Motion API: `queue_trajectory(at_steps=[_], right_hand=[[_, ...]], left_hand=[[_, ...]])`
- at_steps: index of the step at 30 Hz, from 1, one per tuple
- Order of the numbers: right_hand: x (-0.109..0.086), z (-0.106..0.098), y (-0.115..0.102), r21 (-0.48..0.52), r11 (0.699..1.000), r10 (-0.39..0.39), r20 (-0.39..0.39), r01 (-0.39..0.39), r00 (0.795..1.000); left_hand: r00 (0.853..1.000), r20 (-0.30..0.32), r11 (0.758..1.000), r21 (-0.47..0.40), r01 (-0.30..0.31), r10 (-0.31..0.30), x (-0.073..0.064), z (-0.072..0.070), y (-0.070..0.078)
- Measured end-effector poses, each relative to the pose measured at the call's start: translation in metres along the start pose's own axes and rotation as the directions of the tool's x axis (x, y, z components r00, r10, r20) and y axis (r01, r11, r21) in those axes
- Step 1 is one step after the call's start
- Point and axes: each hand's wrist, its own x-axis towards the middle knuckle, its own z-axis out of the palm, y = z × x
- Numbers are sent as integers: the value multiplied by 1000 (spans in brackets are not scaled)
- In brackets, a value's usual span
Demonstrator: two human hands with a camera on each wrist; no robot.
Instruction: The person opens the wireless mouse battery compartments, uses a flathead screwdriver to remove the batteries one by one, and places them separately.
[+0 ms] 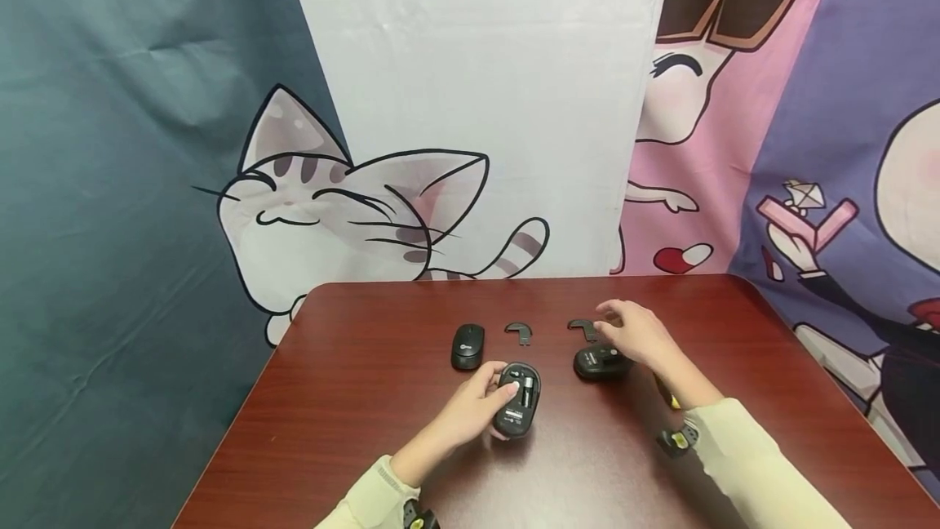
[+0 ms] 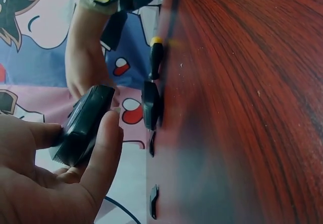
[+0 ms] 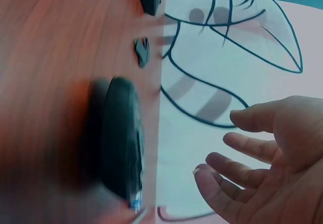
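Observation:
In the head view my left hand (image 1: 473,408) grips a black computer mouse (image 1: 517,411) off the table, underside up, its battery compartment uncovered and a battery inside. The thumb presses beside that compartment. My right hand (image 1: 639,333), fingers loosely bent and holding nothing, hovers over another black mouse (image 1: 593,362) lying underside up. In the right wrist view, the right hand (image 3: 272,163) is apart from the mouse (image 3: 121,138). Two black battery covers lie beyond the mice: a left cover (image 1: 519,331) and a right cover (image 1: 583,328).
A third black mouse (image 1: 467,347) stands upright left of the covers. A screwdriver (image 2: 156,57) with a black and yellow handle lies on the table; my right forearm partly hides it in the head view. Behind the reddish-brown table (image 1: 330,423) hangs a printed cloth (image 1: 485,64).

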Motion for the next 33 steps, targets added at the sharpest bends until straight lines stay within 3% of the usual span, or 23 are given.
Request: queue_trajectory(at_steps=[15,23,33], right_hand=[[-51,-14,43,-108,988,105,-26,-107,994],[-63,-9,63,-138,974,187,41,-179,982],[-69,3,71,-129,973,202,77,-191,976]], left_hand=[[1000,-13,997,-74,10,-11,-3,-4,6],[1000,-23,997,-80,-1,-1,-3,-5,7],[999,-36,997,-77,-11,8,-2,-4,8]])
